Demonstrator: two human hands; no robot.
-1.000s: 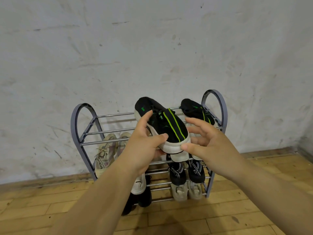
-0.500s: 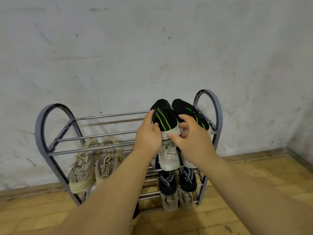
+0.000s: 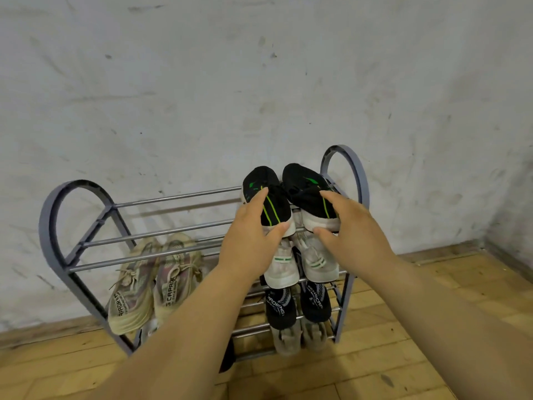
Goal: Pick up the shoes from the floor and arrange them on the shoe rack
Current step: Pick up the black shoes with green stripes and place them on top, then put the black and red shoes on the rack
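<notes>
A second ago the left black shoe was held tilted in the air in front of the shoe rack. It now sits on the top tier, and the right hand, which half a second ago pinched that shoe's heel, has shifted over to the right black shoe. The left hand grips the left black shoe, which lies at 1 o'clock from it: the thumb is pressed on the white heel and the forefinger lies along the shoe's left side. The right hand grips the right black shoe, at 11 o'clock from it, with the thumb under the heel and the fingers over the collar. The two shoes stand touching side by side at the right end of the top tier, toes toward the wall, heels toward the person. On the second tier a pair of beige sneakers leans at the left, at 8 o'clock from the left hand. A pair of white sneakers sits at the right, straight under the black pair. Below those come black slip-ons with white lettering, then grey shoes on the lowest tier, near the wooden floor.
</notes>
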